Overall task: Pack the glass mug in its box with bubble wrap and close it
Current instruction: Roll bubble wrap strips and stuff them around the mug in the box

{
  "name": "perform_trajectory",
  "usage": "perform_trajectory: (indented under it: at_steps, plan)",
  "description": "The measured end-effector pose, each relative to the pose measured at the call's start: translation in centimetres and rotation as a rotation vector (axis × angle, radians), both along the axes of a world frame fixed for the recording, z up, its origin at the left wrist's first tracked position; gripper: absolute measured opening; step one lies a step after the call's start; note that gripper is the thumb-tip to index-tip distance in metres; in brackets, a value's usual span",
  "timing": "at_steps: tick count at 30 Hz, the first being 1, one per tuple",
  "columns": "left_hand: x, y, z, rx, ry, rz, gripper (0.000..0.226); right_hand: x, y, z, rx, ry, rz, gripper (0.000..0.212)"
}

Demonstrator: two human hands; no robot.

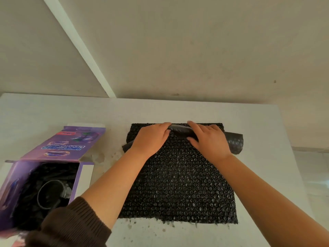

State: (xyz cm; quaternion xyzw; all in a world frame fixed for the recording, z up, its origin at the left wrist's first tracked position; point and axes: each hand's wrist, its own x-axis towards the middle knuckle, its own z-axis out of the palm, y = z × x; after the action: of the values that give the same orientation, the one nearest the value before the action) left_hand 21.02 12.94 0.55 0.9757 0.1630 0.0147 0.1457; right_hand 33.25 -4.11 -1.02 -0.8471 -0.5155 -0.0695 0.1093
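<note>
Both hands grip the far edge of the black bubble wrap sheet (178,179) and curl it into a roll: the left hand (151,138) and the right hand (210,139) have fingers bent over the rolled edge at 12 o'clock. The sheet lies flat on the pale grey table (53,111), before a beige wall (195,50). At 9 o'clock the open purple cardboard box (58,148) holds the glass mug (51,195) in black wrap. Both forearms stretch forward; the brown sleeve (71,227) covers the left one.

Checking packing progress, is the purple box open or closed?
Open: the box has its lid flap folded back, and the mug shows inside.
</note>
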Motion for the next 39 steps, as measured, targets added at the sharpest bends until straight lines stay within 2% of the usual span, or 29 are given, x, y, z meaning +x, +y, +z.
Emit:
perform_trajectory:
  at_steps: [4,8,11,13,17,20,22,23,26,27,29,31,35,37,39]
  plan:
    - [-0.7,-0.3,2.8,-0.034,-0.045,-0.022,0.037,-1.2,0.5,3.3,0.094,0.118,-0.125,0.014]
    - [-2.8,-1.0,4.8,-0.208,0.02,-0.031,0.038,-2.4,0.1,6.1,0.213,0.374,-0.3,0.023]
    - [-4.3,-2.4,5.8,-0.268,0.009,0.004,0.052,-4.1,0.2,7.1,0.198,0.421,-0.28,0.023]
    - [-5.1,-3.2,6.4,-0.311,-0.062,0.049,0.049,-5.4,0.4,7.7,0.19,0.451,-0.225,0.021]
    - [-7.3,-3.7,7.3,-0.403,-0.297,0.321,0.032,-8.4,0.3,9.4,0.188,0.494,-0.106,0.033]
    - [-9.3,-4.3,8.1,-0.378,-0.445,0.521,0.03,-11.9,0.4,10.5,0.274,0.634,-0.036,0.048]
    - [-10.4,-5.2,9.1,-0.456,-0.534,0.636,0.028,-14.6,1.0,10.9,0.347,0.744,-0.026,0.053]
    - [-10.8,-5.6,9.5,-0.602,-0.57,0.708,0.026,-15.8,1.4,11.1,0.362,0.799,-0.032,0.055]
    - [-12.1,-5.8,10.7,-1.473,-0.657,0.836,0.025,-19.0,2.5,11.3,0.35,0.901,-0.028,0.057]
    - [-12.8,-5.3,11.1,-1.694,-0.669,0.826,0.026,-19.7,2.7,11.2,0.34,0.934,-0.016,0.058]
    - [-14.4,-3.9,11.5,-1.887,-0.656,0.749,0.03,-20.9,3.1,11.1,0.332,1.045,0.014,0.058]
    - [-16.0,-2.5,12.0,-1.896,-0.591,0.658,0.033,-22.0,3.6,11.0,0.325,1.134,0.05,0.059]
    - [-19.0,-0.5,11.9,-1.851,-0.369,0.506,0.044,-24.8,5.2,11.2,0.298,1.11,0.059,0.068]
    - [-20.8,1.3,12.5,-1.756,-0.283,0.448,0.046,-25.9,6.3,11.4,0.282,1.098,0.035,0.066]
    - [-22.7,3.9,13.6,-1.636,-0.209,0.387,0.038,-26.7,7.5,11.6,0.262,1.096,0.032,0.063]
